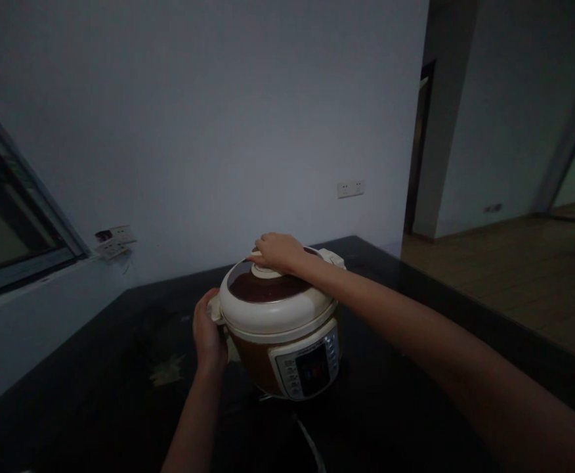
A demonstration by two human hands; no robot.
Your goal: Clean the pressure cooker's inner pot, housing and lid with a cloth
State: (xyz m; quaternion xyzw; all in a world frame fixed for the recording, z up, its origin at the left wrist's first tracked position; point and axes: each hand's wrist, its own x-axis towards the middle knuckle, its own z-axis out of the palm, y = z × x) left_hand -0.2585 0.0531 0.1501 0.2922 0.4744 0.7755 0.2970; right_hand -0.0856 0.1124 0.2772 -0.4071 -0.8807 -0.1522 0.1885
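An electric pressure cooker point(253, 355) stands upright on a dark table, its control panel point(312, 368) facing me and slightly to the right. Its white-rimmed lid point(268, 316) with a dark reddish top sits on the pot. My right hand point(278, 252) is closed over the knob point(264, 270) at the lid's centre, covering most of it. At the pot's left side, my left hand point(209, 335) grips the side handle point(215, 309), with its fingers partly hidden behind it. Another white handle point(333, 258) sticks out at the far right of the lid.
The black tabletop point(169, 420) reaches back to a pale wall with a double socket point(350, 189). Loose sockets point(115, 240) hang by the window point(16, 197) at left. A wooden floor point(504, 269) and a doorway point(420, 144) lie to the right.
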